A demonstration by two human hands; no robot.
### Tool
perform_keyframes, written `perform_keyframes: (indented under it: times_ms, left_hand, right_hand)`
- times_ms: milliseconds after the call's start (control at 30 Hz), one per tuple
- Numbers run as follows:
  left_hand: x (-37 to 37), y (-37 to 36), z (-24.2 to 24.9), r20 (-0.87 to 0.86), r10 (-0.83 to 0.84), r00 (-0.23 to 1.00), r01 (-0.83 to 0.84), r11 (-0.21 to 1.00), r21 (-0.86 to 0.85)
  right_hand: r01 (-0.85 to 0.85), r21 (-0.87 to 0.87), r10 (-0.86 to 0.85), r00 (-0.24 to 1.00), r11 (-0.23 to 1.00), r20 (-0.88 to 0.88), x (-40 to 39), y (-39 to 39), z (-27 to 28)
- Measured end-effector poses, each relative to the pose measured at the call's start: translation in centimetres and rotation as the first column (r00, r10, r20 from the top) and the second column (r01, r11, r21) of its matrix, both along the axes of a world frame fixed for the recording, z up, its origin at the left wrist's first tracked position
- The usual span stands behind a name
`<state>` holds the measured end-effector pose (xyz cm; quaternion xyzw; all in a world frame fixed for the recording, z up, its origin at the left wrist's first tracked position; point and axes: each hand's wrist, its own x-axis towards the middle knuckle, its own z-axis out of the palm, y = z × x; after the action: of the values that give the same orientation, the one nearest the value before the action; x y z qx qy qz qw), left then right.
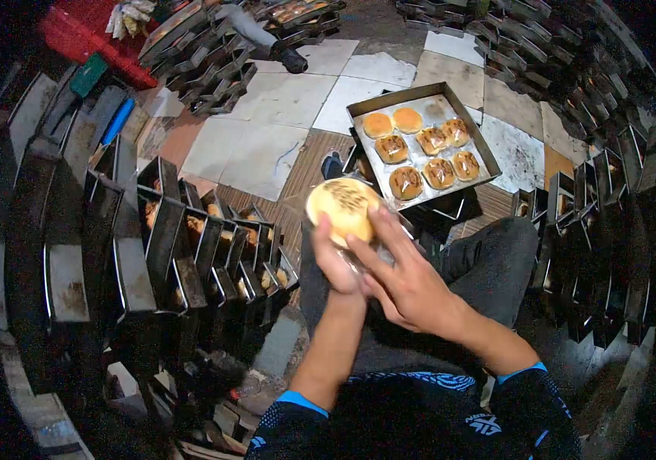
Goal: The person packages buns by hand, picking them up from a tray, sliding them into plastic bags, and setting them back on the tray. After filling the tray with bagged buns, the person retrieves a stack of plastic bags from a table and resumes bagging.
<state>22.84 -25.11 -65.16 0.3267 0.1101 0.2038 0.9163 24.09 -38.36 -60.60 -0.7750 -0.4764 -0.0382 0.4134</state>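
Observation:
A round pale-yellow bun (343, 201) with brown streaks on top is held up between my two hands over my lap. My left hand (337, 267) grips it from below, thumb pressed to its near side. The fingers of my right hand (412, 284) close on its right edge. Clear plastic shows under the bun, between the palms. Just beyond, a square metal tray (489, 162) carries several buns. Two plain ones, a golden bun (378, 124) and its neighbour, lie at the far left; the others, like the glossy streaked bun (406, 182), look wrapped in clear plastic.
Stacks of metal baking pans (140, 284) crowd my left, some with bread inside. More stacked pans (611, 207) rise on the right and at the back. A person's leg (255, 34) reaches over the tiled floor (266, 107). A red crate (90, 38) stands back left.

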Motion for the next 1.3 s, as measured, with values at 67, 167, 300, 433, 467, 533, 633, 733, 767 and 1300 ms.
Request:
perform_keyframes:
  times_ms: [67,167,300,433,467,533,633,733,767,1300]
  left_hand:
    - [-0.2,2.0,1.2,-0.033,0.026,0.999,-0.032,0.977,-0.21]
    - [-1.4,2.7,2.3,0.029,-0.002,1.0,0.008,0.98,-0.199]
    - [-1.7,0.0,2.1,-0.01,-0.117,0.993,0.115,0.987,-0.112]
    - [-1.5,2.5,2.2,-0.14,-0.185,0.973,0.14,0.949,-0.281]
    - [-1.7,3.6,2.4,-0.064,-0.199,0.978,0.166,0.927,-0.337]
    - [-2.1,5.2,1.7,-0.047,-0.201,0.978,0.17,0.914,-0.369]
    - [-2.6,5.3,0.7,0.044,-0.297,0.954,0.292,0.884,-0.364]
    - [-3.8,0.9,1.1,-0.103,-0.252,0.962,0.213,0.933,-0.291]
    - [-5.1,0.7,0.0,0.119,-0.452,0.884,0.455,0.776,-0.436]
    - [-7.3,9.0,-5.5,0.267,0.526,0.807,-0.168,-0.229,0.959]
  right_hand:
    - [-0.126,-0.008,0.126,0.992,0.992,-0.023,-1.4,-0.9,-0.5]
    - [-0.504,0.023,0.454,0.755,0.863,-0.473,-0.6,-2.7,-0.7]
    - [-0.302,0.149,0.335,0.887,0.941,-0.317,0.3,-0.4,0.5]
    - [-0.52,0.177,0.548,0.76,0.835,-0.35,-0.4,-1.4,3.2]
    - [-0.642,0.402,0.755,0.516,0.653,-0.403,-0.1,-1.9,3.4]
    - [-0.772,0.4,0.768,0.174,0.495,-0.616,2.6,-3.5,2.0]
    - [0.029,0.026,-0.021,0.958,0.999,-0.288,2.4,-2.0,-2.7]
    - [0.095,0.364,-0.099,0.995,0.927,-0.007,2.1,-0.4,-1.1]
    - [0.057,0.392,-0.099,0.991,0.918,0.088,2.1,-0.6,-1.1]
    - [0.22,0.276,-0.084,0.898,0.936,-0.432,5.1,3.8,-10.7]
